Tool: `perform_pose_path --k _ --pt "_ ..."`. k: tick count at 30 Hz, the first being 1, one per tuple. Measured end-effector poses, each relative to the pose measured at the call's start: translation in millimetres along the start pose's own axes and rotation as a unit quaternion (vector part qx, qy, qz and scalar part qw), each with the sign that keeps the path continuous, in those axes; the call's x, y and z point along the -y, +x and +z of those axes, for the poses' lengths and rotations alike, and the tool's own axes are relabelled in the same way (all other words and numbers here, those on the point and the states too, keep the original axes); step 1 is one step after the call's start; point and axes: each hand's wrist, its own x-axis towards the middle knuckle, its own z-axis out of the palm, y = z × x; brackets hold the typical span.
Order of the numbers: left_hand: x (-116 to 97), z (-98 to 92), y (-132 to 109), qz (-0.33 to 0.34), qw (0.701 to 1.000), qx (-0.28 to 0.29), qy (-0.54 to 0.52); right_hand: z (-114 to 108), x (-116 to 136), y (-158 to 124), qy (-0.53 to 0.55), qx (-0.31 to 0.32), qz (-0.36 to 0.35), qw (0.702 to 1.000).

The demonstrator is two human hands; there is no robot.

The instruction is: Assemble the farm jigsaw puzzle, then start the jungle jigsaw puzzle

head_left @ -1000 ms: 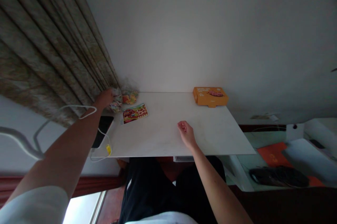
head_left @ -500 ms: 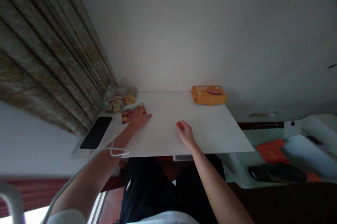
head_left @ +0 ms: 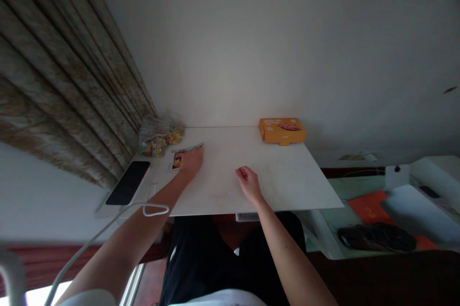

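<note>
My left hand (head_left: 191,159) is closed on a colourful picture card (head_left: 178,158) near the back left of the white table (head_left: 287,176), lifting its right edge off the surface. My right hand (head_left: 247,182) rests on the table's middle with its fingers loosely curled and nothing visible in them. A clear bag of colourful pieces (head_left: 158,135) lies just behind the card, against the curtain.
An orange box (head_left: 282,130) sits at the table's back edge by the wall. A black phone (head_left: 128,182) lies at the left edge with a white cable (head_left: 155,209) trailing over my left arm. A patterned curtain (head_left: 64,80) hangs left. Low furniture with dark and orange items stands right.
My left hand left the bag of pieces, came down onto the picture card and has now tipped its edge up. My right hand stayed nearly still.
</note>
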Motion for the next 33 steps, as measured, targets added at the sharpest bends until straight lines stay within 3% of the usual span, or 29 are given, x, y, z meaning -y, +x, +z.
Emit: perform_pose_path --k 3,7,10,12,15,18,20,22,24,27,29,33 --pt "-28 -4.7 -19 0.133 0.986 -0.073 0.073 3 -7 1 0.002 -0.049 -0.012 0.999" --pt "-63 -2.3 -49 0.332 0.932 -0.117 0.089 4 -10 -1 -0.091 -0.11 -0.102 0.984" --pt "-72 2.2 -63 0.386 0.907 -0.149 0.071 3 -8 -3 -0.167 -0.108 -0.132 0.971" --pt "-69 5.1 -66 0.397 0.9 -0.176 0.03 2 -7 -4 -0.147 -0.085 -0.119 0.978" --pt "-58 13.6 -64 0.321 0.909 -0.246 -0.102 2 -8 -3 -0.009 -0.053 -0.067 0.996" --pt "-54 31.5 -58 0.138 0.9 -0.272 -0.311 -1 -9 0 0.147 -0.076 0.007 0.986" --pt "-57 45.8 -53 0.036 0.866 -0.211 -0.452 -5 -9 2 0.218 -0.09 0.043 0.971" --pt "-64 57.0 -48 -0.021 0.819 -0.127 -0.559 -10 -8 3 0.259 -0.092 0.068 0.959" --pt "-71 61.6 -42 -0.062 0.784 -0.07 -0.614 -14 -9 3 0.282 -0.093 0.09 0.951" --pt "-77 57.8 -34 -0.137 0.769 -0.048 -0.622 -21 -9 2 0.317 -0.107 0.117 0.935" --pt "-79 53.5 -31 -0.155 0.756 -0.017 -0.636 -24 -9 3 0.341 -0.111 0.119 0.926" --pt "-82 53.0 -28 -0.096 0.686 0.047 -0.719 -24 -9 5 0.357 -0.091 0.114 0.923"
